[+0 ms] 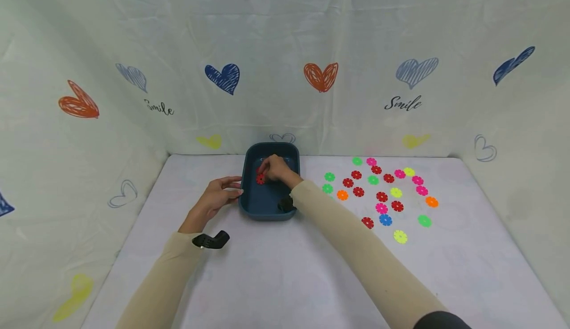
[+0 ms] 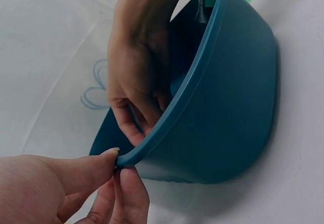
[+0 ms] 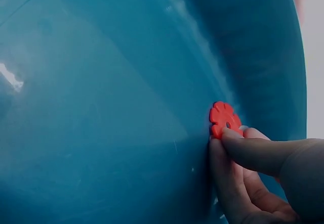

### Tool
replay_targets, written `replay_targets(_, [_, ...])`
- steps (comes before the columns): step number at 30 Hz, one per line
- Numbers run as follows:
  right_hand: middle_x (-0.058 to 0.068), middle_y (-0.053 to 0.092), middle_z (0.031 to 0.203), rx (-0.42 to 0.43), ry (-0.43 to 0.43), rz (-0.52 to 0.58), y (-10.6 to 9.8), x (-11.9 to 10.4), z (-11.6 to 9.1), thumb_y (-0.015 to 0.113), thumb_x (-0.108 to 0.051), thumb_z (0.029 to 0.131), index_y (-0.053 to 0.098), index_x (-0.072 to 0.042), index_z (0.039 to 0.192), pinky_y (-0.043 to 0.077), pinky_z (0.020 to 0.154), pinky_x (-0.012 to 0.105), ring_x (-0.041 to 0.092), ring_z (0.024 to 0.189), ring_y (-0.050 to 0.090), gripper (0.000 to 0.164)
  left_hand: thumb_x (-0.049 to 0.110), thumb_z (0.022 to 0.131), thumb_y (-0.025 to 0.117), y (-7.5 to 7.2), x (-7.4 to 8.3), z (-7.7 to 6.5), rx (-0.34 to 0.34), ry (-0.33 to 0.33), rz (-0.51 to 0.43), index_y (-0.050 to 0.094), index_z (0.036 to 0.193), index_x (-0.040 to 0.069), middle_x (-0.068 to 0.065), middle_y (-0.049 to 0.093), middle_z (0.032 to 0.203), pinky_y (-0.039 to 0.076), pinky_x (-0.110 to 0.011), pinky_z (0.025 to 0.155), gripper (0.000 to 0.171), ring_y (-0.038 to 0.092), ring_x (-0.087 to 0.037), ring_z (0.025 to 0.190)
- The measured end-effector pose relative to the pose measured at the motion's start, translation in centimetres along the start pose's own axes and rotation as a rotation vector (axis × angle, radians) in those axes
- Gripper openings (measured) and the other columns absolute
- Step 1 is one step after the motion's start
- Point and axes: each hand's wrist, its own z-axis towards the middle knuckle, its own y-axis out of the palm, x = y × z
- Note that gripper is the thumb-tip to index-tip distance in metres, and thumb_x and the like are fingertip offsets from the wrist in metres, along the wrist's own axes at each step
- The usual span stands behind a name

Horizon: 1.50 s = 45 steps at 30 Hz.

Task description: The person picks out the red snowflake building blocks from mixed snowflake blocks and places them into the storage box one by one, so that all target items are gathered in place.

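Note:
A deep blue rectangular plastic basin stands near the back edge of the table. At its left side, my left hand pinches the rim between thumb and fingers, as the left wrist view shows up close. My right hand reaches down inside the basin. Between its thumb and fingertips it pinches a red notched plastic disc, flower-shaped with a small centre hole. The disc is low in the basin, close to the side wall; whether it touches the floor I cannot tell.
Several loose notched discs lie scattered on the white table right of the basin, among them a blue disc, a green disc and an orange disc. White cloth with printed hearts hangs behind and at the sides.

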Motion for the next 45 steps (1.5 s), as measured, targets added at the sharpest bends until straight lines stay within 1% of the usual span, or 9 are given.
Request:
replay_targets(5, [0.015, 0.077, 0.095, -0.012, 0.025, 0.031, 0.0, 0.4, 0.4, 0.075, 0.013, 0.085, 0.079, 0.002, 0.102, 0.057, 0.077, 0.026, 0.017, 0.081, 0.069, 0.021, -0.002, 0.102, 0.065, 0.1, 0.1, 0.0, -0.002, 0.003, -0.002, 0.051, 0.154, 0.0, -0.025, 0.057, 0.141, 0.057, -0.022, 0.08, 0.054, 0.065, -0.012, 0.092])
replay_targets(6, [0.013, 0.076, 0.091, -0.008, 0.009, 0.042, 0.3, 1.1, 1.0, 0.076, 0.013, 0.083, 0.079, 0.0, 0.098, 0.057, 0.074, 0.026, 0.017, 0.078, 0.068, 0.02, -0.002, 0.102, 0.066, 0.1, 0.1, 0.0, -0.002, 0.005, -0.001, 0.051, 0.154, 0.0, -0.025, 0.057, 0.141, 0.057, -0.022, 0.08, 0.054, 0.065, -0.012, 0.092])
replay_targets(9, [0.012, 0.077, 0.09, -0.02, 0.019, 0.051, 0.3, 1.2, 1.3, 0.079, 0.011, 0.081, 0.08, -0.002, 0.097, 0.058, 0.075, 0.028, 0.019, 0.081, 0.071, 0.02, -0.002, 0.102, 0.065, 0.1, 0.0, 0.0, -0.004, 0.011, -0.003, 0.051, 0.154, -0.001, -0.025, 0.057, 0.142, 0.057, -0.021, 0.079, 0.054, 0.065, -0.012, 0.092])
replay_targets(15, [0.017, 0.077, 0.104, -0.009, 0.037, 0.061, -0.1, 0.1, 0.1, 0.079, 0.008, 0.087, 0.079, 0.003, 0.108, 0.055, 0.077, 0.025, 0.019, 0.086, 0.067, 0.022, -0.001, 0.102, 0.065, 0.0, 0.2, -0.2, -0.013, 0.007, -0.009, 0.05, 0.155, 0.0, -0.025, 0.056, 0.143, 0.057, -0.021, 0.079, 0.055, 0.065, -0.012, 0.092])
replay_targets(25, [0.018, 0.078, 0.105, -0.015, 0.0, 0.088, -1.2, -0.1, -0.6, 0.079, 0.008, 0.088, 0.078, 0.003, 0.107, 0.056, 0.078, 0.025, 0.023, 0.09, 0.071, 0.02, 0.0, 0.103, 0.065, 0.4, 0.2, -0.2, -0.021, 0.009, 0.008, 0.049, 0.155, 0.0, -0.026, 0.055, 0.145, 0.057, -0.021, 0.08, 0.055, 0.065, -0.013, 0.095])
replay_targets(29, [0.019, 0.078, 0.108, -0.044, -0.038, 0.113, -1.8, -0.6, -1.0, 0.078, 0.008, 0.09, 0.077, 0.004, 0.109, 0.058, 0.083, 0.027, 0.025, 0.095, 0.073, 0.02, 0.0, 0.103, 0.065, 0.1, 0.1, -0.3, -0.029, 0.012, -0.002, 0.047, 0.156, -0.001, -0.027, 0.054, 0.145, 0.057, -0.022, 0.081, 0.056, 0.065, -0.013, 0.095])
replay_targets(33, [0.017, 0.079, 0.106, -0.092, -0.072, 0.142, -2.8, -1.1, -1.8, 0.077, 0.008, 0.09, 0.076, 0.004, 0.11, 0.06, 0.086, 0.028, 0.023, 0.097, 0.075, 0.02, 0.0, 0.103, 0.065, -0.1, 0.2, -0.4, -0.031, 0.013, -0.002, 0.046, 0.157, -0.001, -0.027, 0.053, 0.146, 0.058, -0.021, 0.081, 0.057, 0.065, -0.012, 0.094])
replay_targets(37, [0.011, 0.08, 0.101, -0.101, -0.108, 0.147, -3.8, -1.1, -2.6, 0.078, 0.007, 0.089, 0.077, 0.0, 0.107, 0.059, 0.084, 0.026, 0.018, 0.093, 0.076, 0.019, 0.002, 0.103, 0.066, -0.1, 0.3, -0.4, -0.032, 0.015, 0.0, 0.045, 0.157, -0.002, -0.028, 0.052, 0.147, 0.058, -0.021, 0.08, 0.058, 0.065, -0.012, 0.094])
replay_targets(45, [0.017, 0.076, 0.118, -0.069, -0.082, 0.119, -5.4, -0.7, -5.4, 0.076, 0.001, 0.094, 0.074, 0.004, 0.122, 0.059, 0.091, 0.03, 0.026, 0.11, 0.072, 0.028, 0.0, 0.104, 0.065, 0.0, 0.1, -0.5, -0.043, 0.034, -0.002, 0.043, 0.158, -0.004, -0.029, 0.05, 0.148, 0.057, -0.02, 0.079, 0.058, 0.064, -0.009, 0.093])
